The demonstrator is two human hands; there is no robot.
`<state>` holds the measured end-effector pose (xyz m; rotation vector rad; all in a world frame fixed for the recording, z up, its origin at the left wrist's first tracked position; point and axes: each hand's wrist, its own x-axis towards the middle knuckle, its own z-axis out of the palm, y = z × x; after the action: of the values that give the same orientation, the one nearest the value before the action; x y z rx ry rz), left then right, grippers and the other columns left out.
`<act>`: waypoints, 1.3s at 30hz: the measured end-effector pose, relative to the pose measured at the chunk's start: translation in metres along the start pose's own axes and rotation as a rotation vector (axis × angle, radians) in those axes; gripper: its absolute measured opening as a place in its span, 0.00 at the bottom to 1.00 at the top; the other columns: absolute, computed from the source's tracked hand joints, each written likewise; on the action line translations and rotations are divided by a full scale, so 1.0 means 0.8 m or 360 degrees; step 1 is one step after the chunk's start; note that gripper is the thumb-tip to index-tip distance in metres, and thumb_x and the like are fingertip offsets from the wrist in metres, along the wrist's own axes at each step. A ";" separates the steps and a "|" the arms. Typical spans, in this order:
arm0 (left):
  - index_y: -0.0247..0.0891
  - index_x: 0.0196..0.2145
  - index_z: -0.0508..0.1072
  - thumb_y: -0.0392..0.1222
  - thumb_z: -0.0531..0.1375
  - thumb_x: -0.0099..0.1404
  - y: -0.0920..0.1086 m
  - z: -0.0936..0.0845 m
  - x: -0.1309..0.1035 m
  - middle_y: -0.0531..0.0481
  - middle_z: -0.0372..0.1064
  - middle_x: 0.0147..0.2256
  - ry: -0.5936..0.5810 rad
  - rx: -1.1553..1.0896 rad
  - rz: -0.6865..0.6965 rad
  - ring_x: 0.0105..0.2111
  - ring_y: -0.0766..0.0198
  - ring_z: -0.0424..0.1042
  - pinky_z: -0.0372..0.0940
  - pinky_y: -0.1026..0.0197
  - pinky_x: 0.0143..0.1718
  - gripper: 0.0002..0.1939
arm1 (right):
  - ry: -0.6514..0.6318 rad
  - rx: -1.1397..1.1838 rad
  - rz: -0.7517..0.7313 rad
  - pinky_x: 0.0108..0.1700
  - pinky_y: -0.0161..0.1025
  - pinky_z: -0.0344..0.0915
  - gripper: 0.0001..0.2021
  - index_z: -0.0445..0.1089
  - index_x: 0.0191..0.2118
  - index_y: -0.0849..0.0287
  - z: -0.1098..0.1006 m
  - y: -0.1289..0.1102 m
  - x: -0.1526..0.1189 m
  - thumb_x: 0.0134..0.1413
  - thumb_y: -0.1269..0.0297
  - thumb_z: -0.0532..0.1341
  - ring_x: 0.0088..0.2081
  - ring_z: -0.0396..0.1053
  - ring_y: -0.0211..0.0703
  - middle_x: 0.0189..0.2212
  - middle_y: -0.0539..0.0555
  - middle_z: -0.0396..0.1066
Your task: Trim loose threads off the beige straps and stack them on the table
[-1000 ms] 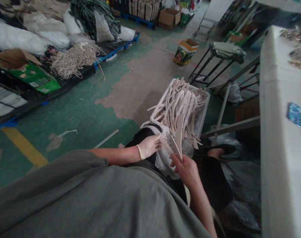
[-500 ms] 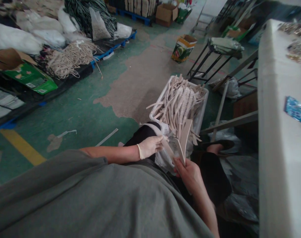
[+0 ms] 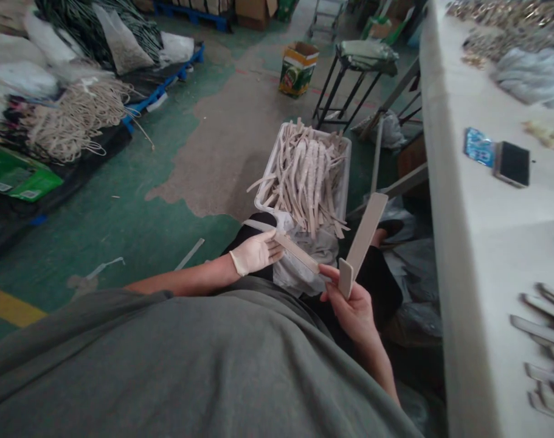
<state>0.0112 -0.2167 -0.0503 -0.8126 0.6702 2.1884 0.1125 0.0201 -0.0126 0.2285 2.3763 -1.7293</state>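
Observation:
My left hand (image 3: 257, 252), in a pale thin glove, has its fingers partly stretched out, with the thumb and fingertips at a long pale beige strap (image 3: 299, 252). One end of the strap trails past the hand over my left thigh. My bare right hand (image 3: 352, 307) grips the other end between thumb and fingers. In the same hand stands a wider flat strip (image 3: 368, 234), pointing up and away, with a short rounded end (image 3: 345, 278) beside it. Just beyond my hands, a white plastic crate (image 3: 348, 164) holds a heap of similar beige straps (image 3: 304, 176).
To the right runs a white-covered table (image 3: 454, 243) with a dark phone-like device (image 3: 512, 163), a blue packet (image 3: 478, 146), metal hardware and several strips (image 3: 541, 328). A stool (image 3: 365, 58) and a carton (image 3: 298, 70) stand ahead. Bundled cord (image 3: 76, 118) lies on a pallet at left.
My view has swung right, showing more of the table. The strips in my right hand have tilted outward to the right, and my left fingers have straightened along the strap.

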 end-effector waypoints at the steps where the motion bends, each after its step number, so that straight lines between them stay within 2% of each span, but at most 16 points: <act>1: 0.34 0.40 0.77 0.41 0.54 0.73 -0.003 0.001 -0.001 0.44 0.77 0.39 -0.0008 0.0018 -0.0027 0.36 0.64 0.76 0.69 0.62 0.41 0.13 | 0.0049 -0.0001 -0.0036 0.29 0.39 0.69 0.20 0.75 0.52 0.57 0.001 0.003 0.001 0.56 0.55 0.61 0.24 0.68 0.40 0.33 0.55 0.78; 3: 0.34 0.39 0.77 0.41 0.55 0.73 -0.011 0.005 -0.002 0.44 0.77 0.40 -0.0038 0.0073 -0.0083 0.37 0.64 0.76 0.68 0.62 0.42 0.12 | 0.0121 -0.0028 -0.0151 0.35 0.43 0.72 0.19 0.76 0.50 0.56 0.005 0.005 0.007 0.54 0.55 0.63 0.31 0.73 0.45 0.40 0.57 0.79; 7: 0.33 0.41 0.77 0.42 0.55 0.72 -0.031 0.010 -0.001 0.41 0.77 0.41 -0.0181 0.0258 -0.0194 0.40 0.61 0.76 0.68 0.62 0.44 0.12 | 0.0033 -0.0300 -0.0493 0.46 0.45 0.71 0.09 0.80 0.36 0.53 0.013 -0.003 0.026 0.56 0.58 0.62 0.42 0.75 0.51 0.40 0.56 0.79; 11: 0.33 0.40 0.77 0.38 0.57 0.70 -0.047 0.014 -0.005 0.42 0.77 0.40 -0.0458 0.0417 -0.0244 0.41 0.60 0.76 0.67 0.60 0.45 0.10 | -0.0027 -0.0449 -0.0684 0.49 0.41 0.69 0.10 0.78 0.38 0.53 0.024 -0.006 0.044 0.58 0.64 0.58 0.46 0.75 0.48 0.48 0.56 0.77; 14: 0.32 0.45 0.76 0.43 0.56 0.69 -0.053 0.015 -0.008 0.38 0.76 0.46 -0.0657 0.0381 -0.0371 0.45 0.55 0.76 0.68 0.57 0.45 0.14 | 0.0021 -0.0495 -0.0579 0.44 0.40 0.69 0.13 0.77 0.42 0.54 0.028 -0.001 0.052 0.60 0.61 0.56 0.40 0.76 0.47 0.41 0.56 0.79; 16: 0.30 0.49 0.74 0.50 0.55 0.70 -0.053 0.011 -0.003 0.34 0.74 0.49 -0.0665 0.0312 -0.0544 0.48 0.51 0.75 0.69 0.53 0.45 0.21 | 0.0111 -0.0485 -0.0434 0.37 0.39 0.68 0.13 0.77 0.40 0.56 0.024 0.003 0.051 0.60 0.57 0.56 0.32 0.74 0.45 0.31 0.54 0.78; 18: 0.30 0.50 0.72 0.56 0.55 0.69 -0.045 0.002 0.011 0.32 0.74 0.48 -0.0469 0.0228 -0.0632 0.46 0.48 0.76 0.70 0.51 0.44 0.25 | 0.0214 -0.0351 -0.0301 0.31 0.39 0.66 0.14 0.77 0.38 0.57 0.010 0.007 0.040 0.58 0.54 0.58 0.25 0.70 0.44 0.23 0.52 0.74; 20: 0.32 0.51 0.69 0.58 0.57 0.68 -0.026 -0.011 0.032 0.35 0.76 0.44 -0.0100 0.0131 -0.0503 0.40 0.50 0.78 0.71 0.52 0.40 0.26 | 0.0285 -0.0149 -0.0223 0.28 0.39 0.65 0.15 0.76 0.37 0.57 -0.013 0.008 0.020 0.57 0.51 0.60 0.21 0.66 0.43 0.19 0.50 0.70; 23: 0.34 0.52 0.65 0.52 0.57 0.70 0.023 -0.024 0.065 0.41 0.76 0.36 0.0414 -0.0130 0.0036 0.31 0.57 0.78 0.71 0.57 0.33 0.20 | 0.0239 0.0039 -0.0243 0.31 0.41 0.67 0.14 0.75 0.27 0.55 -0.054 0.010 -0.020 0.56 0.51 0.62 0.26 0.70 0.46 0.26 0.56 0.74; 24: 0.35 0.52 0.64 0.49 0.55 0.72 0.041 -0.024 0.074 0.43 0.76 0.35 0.0496 -0.0211 0.0206 0.29 0.59 0.77 0.71 0.59 0.32 0.18 | 0.0189 0.0064 -0.0252 0.33 0.42 0.68 0.16 0.73 0.23 0.55 -0.065 0.012 -0.033 0.56 0.52 0.62 0.29 0.71 0.48 0.28 0.57 0.76; 26: 0.37 0.52 0.64 0.45 0.51 0.74 0.072 -0.017 0.083 0.47 0.75 0.32 0.0536 -0.0305 0.0447 0.25 0.64 0.75 0.70 0.63 0.29 0.13 | 0.0082 0.0100 -0.0240 0.33 0.42 0.69 0.18 0.72 0.20 0.55 -0.077 0.017 -0.052 0.57 0.52 0.62 0.32 0.73 0.50 0.30 0.59 0.76; 28: 0.40 0.51 0.66 0.42 0.50 0.75 0.085 0.000 0.084 0.50 0.75 0.31 0.0403 -0.0262 0.0541 0.24 0.66 0.75 0.70 0.65 0.29 0.11 | 0.0012 0.0147 -0.0190 0.29 0.41 0.67 0.18 0.73 0.21 0.55 -0.076 0.024 -0.056 0.57 0.52 0.63 0.28 0.71 0.48 0.28 0.58 0.76; 30: 0.39 0.51 0.68 0.39 0.51 0.74 0.078 0.020 0.080 0.48 0.76 0.33 0.0136 -0.0078 0.0538 0.28 0.65 0.77 0.70 0.65 0.30 0.12 | 0.0001 0.0210 -0.0132 0.25 0.39 0.65 0.16 0.76 0.25 0.56 -0.065 0.029 -0.045 0.56 0.51 0.64 0.23 0.67 0.43 0.28 0.57 0.76; 34: 0.34 0.48 0.74 0.38 0.56 0.70 0.025 0.051 0.067 0.41 0.78 0.38 -0.0449 0.0600 0.0361 0.33 0.59 0.79 0.71 0.62 0.33 0.12 | 0.0113 0.0470 -0.0086 0.26 0.37 0.63 0.17 0.80 0.39 0.59 -0.046 0.022 0.006 0.54 0.50 0.65 0.22 0.62 0.38 0.34 0.57 0.78; 37: 0.33 0.46 0.77 0.41 0.61 0.67 -0.012 0.055 0.058 0.38 0.78 0.39 -0.0696 0.1045 0.0224 0.34 0.57 0.78 0.70 0.61 0.36 0.12 | 0.0242 0.0735 -0.0119 0.24 0.35 0.62 0.18 0.80 0.40 0.59 -0.051 0.009 0.050 0.50 0.50 0.67 0.22 0.60 0.35 0.41 0.57 0.78; 39: 0.33 0.47 0.78 0.43 0.63 0.66 -0.028 0.051 0.054 0.37 0.78 0.41 -0.0806 0.1290 0.0120 0.36 0.57 0.78 0.70 0.61 0.39 0.14 | 0.0302 0.0818 -0.0142 0.25 0.34 0.62 0.20 0.80 0.41 0.59 -0.062 0.000 0.073 0.48 0.50 0.68 0.23 0.60 0.35 0.38 0.56 0.77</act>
<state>-0.0107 -0.1576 -0.0584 0.1790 1.1920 1.8115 0.0526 0.0684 -0.0121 0.3776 2.0333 -2.4371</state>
